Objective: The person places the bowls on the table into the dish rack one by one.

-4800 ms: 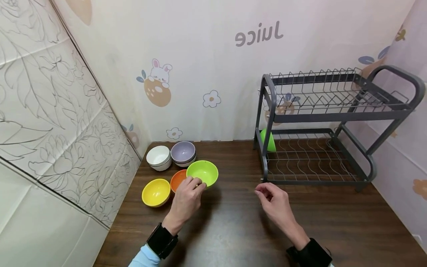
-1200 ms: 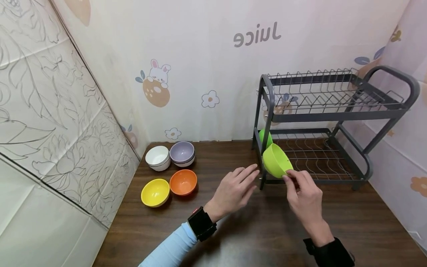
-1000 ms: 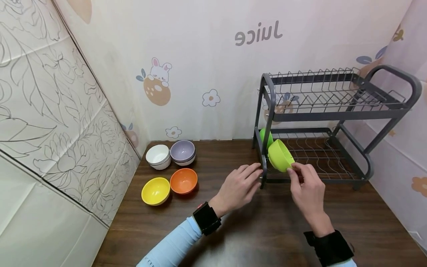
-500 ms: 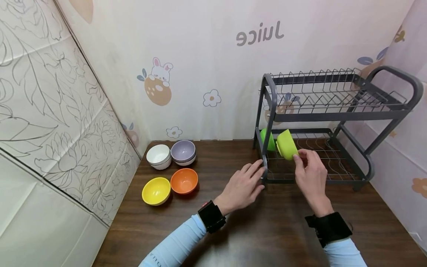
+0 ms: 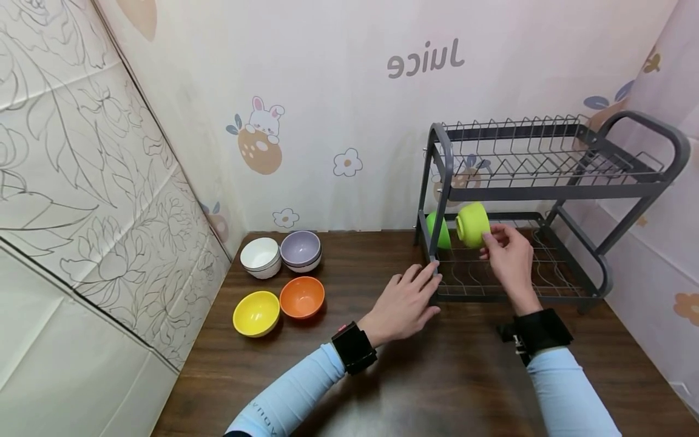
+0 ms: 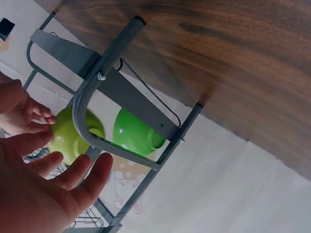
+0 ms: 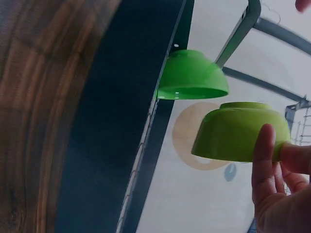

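Observation:
My right hand (image 5: 510, 258) pinches the rim of a yellow-green bowl (image 5: 472, 224), tipped on its side between the two tiers of the grey dish rack (image 5: 546, 193). In the right wrist view the thumb and fingers grip the edge of that bowl (image 7: 243, 131). A darker green bowl (image 5: 438, 230) stands on its side at the left end of the lower tier, just left of the held one. My left hand (image 5: 404, 303) has its fingers extended, fingertips right at the rack's front left post. The left wrist view shows these fingers (image 6: 77, 172) spread and holding nothing.
On the left of the brown table (image 5: 382, 388) stand white bowls (image 5: 260, 255), a purple bowl (image 5: 300, 247) stacked on another, a yellow bowl (image 5: 256, 314) and an orange bowl (image 5: 302, 297). The rack's upper tier (image 5: 551, 161) overhangs the right hand's area.
The yellow-green bowl left its place over the orange bowl, passed from left to right hand, and went into the rack, turning onto its side. My left hand moved right to the rack post.

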{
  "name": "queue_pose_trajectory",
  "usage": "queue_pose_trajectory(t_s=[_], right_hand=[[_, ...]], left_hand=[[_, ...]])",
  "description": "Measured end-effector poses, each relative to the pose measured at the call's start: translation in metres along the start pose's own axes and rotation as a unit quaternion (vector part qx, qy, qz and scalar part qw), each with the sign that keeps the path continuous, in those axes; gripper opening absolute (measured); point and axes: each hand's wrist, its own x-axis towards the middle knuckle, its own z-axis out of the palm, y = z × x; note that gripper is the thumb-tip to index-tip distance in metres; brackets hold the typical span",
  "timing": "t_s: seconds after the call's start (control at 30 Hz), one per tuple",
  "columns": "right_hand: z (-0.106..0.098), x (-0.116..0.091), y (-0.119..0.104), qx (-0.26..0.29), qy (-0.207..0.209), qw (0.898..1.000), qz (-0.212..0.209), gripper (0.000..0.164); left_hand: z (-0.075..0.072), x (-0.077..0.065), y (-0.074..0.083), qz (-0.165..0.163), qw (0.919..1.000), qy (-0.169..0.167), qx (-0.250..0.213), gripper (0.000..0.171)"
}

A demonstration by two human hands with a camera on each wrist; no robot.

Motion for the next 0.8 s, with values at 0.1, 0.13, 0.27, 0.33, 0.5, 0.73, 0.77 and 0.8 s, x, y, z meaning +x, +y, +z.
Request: queue_pose_trajectory(t_s=[0.1, 0.13, 0.27, 0.33, 0.5, 0.73, 0.77, 0.8], right_hand=[[0.000, 0.015, 0.005, 0.030, -0.017, 0.999, 0.039, 0.038], [0.001, 0.020, 0.007, 0.040, -0.023, 0.998, 0.051, 0.039], [0.003, 0.034, 0.016, 0.071, -0.042, 0.993, 0.090, 0.039], [0.004, 0.040, 0.020, 0.085, -0.053, 0.989, 0.108, 0.039], [0.009, 0.051, 0.028, 0.105, -0.073, 0.982, 0.142, 0.040], [0.014, 0.058, 0.031, 0.089, -0.100, 0.980, 0.144, 0.042], [0.014, 0.059, 0.031, 0.088, -0.104, 0.980, 0.145, 0.043], [0.014, 0.060, 0.032, 0.089, -0.107, 0.979, 0.147, 0.042]], left_hand=[[-0.001, 0.002, 0.000, -0.002, 0.9997, -0.011, 0.022, 0.068], [-0.001, 0.003, 0.000, -0.004, 0.9995, -0.014, 0.027, 0.069], [0.002, 0.003, 0.000, -0.006, 0.9992, -0.020, 0.035, 0.069], [0.004, 0.003, 0.000, -0.008, 0.9991, -0.020, 0.037, 0.069], [0.009, 0.005, -0.001, -0.013, 0.9989, -0.025, 0.037, 0.068], [0.012, 0.007, -0.002, -0.015, 0.9993, -0.021, 0.028, 0.066], [0.012, 0.007, -0.002, -0.015, 0.9993, -0.021, 0.027, 0.066], [0.012, 0.007, -0.002, -0.015, 0.9993, -0.021, 0.026, 0.066]])
